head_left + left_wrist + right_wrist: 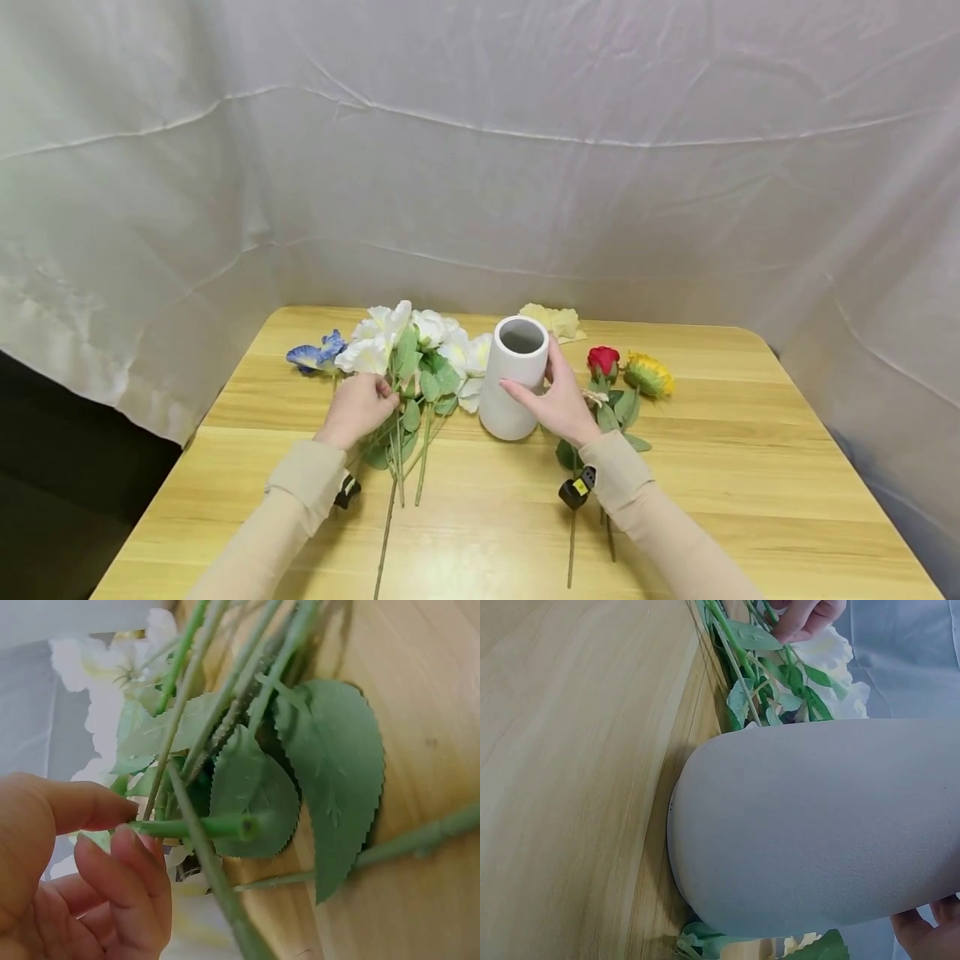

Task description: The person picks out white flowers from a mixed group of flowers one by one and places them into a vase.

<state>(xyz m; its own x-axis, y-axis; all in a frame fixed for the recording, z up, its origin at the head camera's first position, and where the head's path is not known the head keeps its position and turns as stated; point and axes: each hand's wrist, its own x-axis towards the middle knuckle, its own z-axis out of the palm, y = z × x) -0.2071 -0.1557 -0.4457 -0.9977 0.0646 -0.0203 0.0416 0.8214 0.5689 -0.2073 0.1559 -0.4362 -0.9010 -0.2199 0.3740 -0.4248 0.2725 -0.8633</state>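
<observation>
My left hand point(362, 407) pinches a green flower stem point(187, 827) between thumb and fingertips, among white artificial flowers point(375, 337) on the left of the table. Toothed green leaves point(330, 765) and several crossing stems fill the left wrist view beside the fingers. A white vase point(510, 392) stands upright at the middle, its dark round mouth facing up. The right hand point(561, 404) grips this vase from its right side, thumb across the front. In the right wrist view the vase's smooth wall fills much of the picture, hiding part of the flowers behind it.
A blue flower point(317, 353) lies left of the white ones. Right of the vase are a red rose point(603, 361) and a yellow flower point(649, 375), stems toward me. Pale yellow petals point(553, 320) lie behind the vase. Grey cloth point(480, 183) hangs behind the wooden table point(720, 467).
</observation>
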